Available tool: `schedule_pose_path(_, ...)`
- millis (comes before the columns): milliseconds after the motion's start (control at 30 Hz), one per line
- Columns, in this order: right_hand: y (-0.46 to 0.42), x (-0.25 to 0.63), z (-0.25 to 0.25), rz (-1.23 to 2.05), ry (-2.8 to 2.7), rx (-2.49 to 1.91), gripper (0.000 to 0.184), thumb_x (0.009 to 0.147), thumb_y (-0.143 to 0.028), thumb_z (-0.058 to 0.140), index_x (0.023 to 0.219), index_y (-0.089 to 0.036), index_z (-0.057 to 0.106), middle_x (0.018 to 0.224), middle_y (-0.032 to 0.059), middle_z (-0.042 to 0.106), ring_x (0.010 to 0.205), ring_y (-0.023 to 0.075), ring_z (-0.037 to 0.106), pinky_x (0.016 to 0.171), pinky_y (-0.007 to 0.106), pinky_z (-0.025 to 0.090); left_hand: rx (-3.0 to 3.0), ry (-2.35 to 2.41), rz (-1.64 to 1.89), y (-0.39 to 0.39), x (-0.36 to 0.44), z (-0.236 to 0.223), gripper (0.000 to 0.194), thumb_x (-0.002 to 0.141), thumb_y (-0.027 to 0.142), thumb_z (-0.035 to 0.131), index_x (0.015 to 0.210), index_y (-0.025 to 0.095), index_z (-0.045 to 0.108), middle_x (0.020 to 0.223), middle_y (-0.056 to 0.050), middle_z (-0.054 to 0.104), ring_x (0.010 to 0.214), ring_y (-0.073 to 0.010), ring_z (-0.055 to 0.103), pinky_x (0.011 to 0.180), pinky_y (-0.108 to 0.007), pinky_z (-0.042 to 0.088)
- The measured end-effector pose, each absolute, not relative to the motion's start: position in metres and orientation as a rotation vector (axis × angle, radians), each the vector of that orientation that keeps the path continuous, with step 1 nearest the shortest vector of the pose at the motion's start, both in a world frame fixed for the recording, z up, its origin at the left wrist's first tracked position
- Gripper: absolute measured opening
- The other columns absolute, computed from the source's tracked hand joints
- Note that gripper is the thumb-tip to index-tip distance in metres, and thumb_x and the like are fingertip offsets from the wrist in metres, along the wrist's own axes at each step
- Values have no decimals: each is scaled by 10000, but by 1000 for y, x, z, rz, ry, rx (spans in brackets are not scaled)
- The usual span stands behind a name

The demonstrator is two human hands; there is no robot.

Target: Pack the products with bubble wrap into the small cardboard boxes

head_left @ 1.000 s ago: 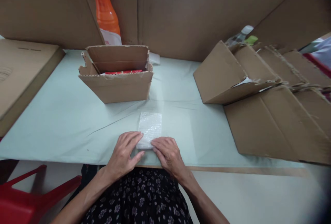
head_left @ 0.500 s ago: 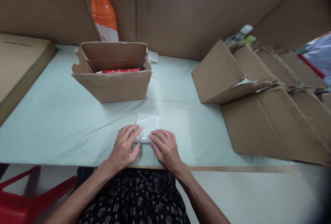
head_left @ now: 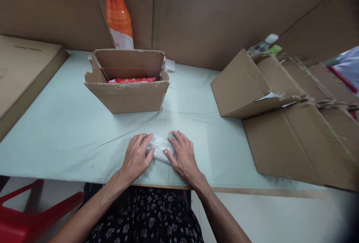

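A small clear bubble-wrap bundle [head_left: 160, 148] lies on the table close to its front edge. At its left end my left hand [head_left: 138, 154] holds it between thumb and fingers. My right hand [head_left: 182, 154] grips the right end, thumb on the near side and fingers curved over the far side. Both palms face down and partly cover the ends. Whether anything is wrapped inside, I cannot tell.
An open cardboard box [head_left: 126, 97] with a red packet [head_left: 133, 80] inside stands beyond my hands. Several cardboard boxes [head_left: 294, 142] crowd the right side. An orange bottle [head_left: 118, 13] stands behind, a large flat carton [head_left: 25, 74] lies left, and a red stool [head_left: 25, 220] is below.
The flat, square bubble wrap has become a narrower, slightly tilted bundle. My right hand has moved up around its right end. The whole view has shifted slightly.
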State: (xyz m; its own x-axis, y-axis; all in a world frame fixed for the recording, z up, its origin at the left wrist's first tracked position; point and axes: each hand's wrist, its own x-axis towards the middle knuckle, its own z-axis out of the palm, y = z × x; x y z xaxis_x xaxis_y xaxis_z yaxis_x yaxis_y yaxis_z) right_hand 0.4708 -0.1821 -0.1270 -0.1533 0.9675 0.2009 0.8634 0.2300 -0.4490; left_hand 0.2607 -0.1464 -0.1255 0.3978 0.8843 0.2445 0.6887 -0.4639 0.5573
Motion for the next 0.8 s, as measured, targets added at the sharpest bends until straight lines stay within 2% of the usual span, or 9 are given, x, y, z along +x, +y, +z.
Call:
schedule_pose_path(133,-185,467,-124,462,-2043,-1496,139,947,-323,638,999,-199,604,1367,163,624,1321,336,544,1022,522,483,2237,1194,741,-146,256,-126,644,819,127,536,1457,166,462,1407,-159,571,1304,-314,522,1090,-517,439)
schedule_pose_path(233,-190,465,-121,629,-1978,-1364,54,953,-245,608,1002,-232,591,1153,95,722,1079,247,678,914,413,547,2109,1088,677,-142,250,-120,723,785,114,534,1495,192,426,1272,-122,664,1180,-270,614,1044,-473,501)
schedule_pose_path(300,-192,466,-121,714,-1869,-1381,171,935,-241,620,1105,-239,602,1070,76,733,980,223,701,858,366,571,2014,1064,654,-140,248,-116,641,815,114,518,1448,211,488,1212,-99,697,1112,-238,656,994,-420,544)
schedule_pose_path(400,-191,471,-120,848,-1674,-1458,500,891,-283,673,1366,-217,530,1070,75,729,938,207,715,829,319,592,1940,1049,701,-141,248,-112,530,857,110,498,1372,220,554,1275,-97,682,1138,-216,668,956,-358,575)
schedule_pose_path(433,-189,473,-118,897,-1649,-1455,508,888,-293,679,1370,-212,543,1050,67,732,908,199,718,809,302,595,1943,1043,721,-142,248,-110,523,862,104,498,1367,225,555,1270,-94,684,1120,-209,678,933,-342,585)
schedule_pose_path(500,-182,476,-110,962,-1671,-1408,305,906,-297,661,1200,-218,662,956,41,737,816,178,708,737,269,588,2003,1030,767,-140,246,-103,528,875,113,529,1388,241,531,1229,-87,693,1069,-202,692,885,-323,602)
schedule_pose_path(600,-167,484,-89,926,-1729,-1330,114,944,-286,621,950,-220,714,855,27,730,742,168,691,668,251,576,2212,1062,951,-122,236,-76,594,895,190,617,1462,255,452,1286,-113,646,1169,-245,647,961,-384,586)
schedule_pose_path(733,-138,506,-52,666,-1710,-1308,69,927,-280,674,956,-238,720,920,46,759,800,194,728,704,276,607,2523,1326,1321,-69,209,-26,659,873,172,666,1482,279,437,1412,-118,563,1371,-327,511,1131,-540,456)
schedule_pose_path(800,-120,519,-32,513,-1689,-1287,93,910,-265,708,999,-258,736,963,49,769,843,209,741,736,305,619,2627,1436,1382,-43,197,-11,569,860,142,667,1395,273,526,1333,-94,628,1380,-339,511,1156,-575,411)
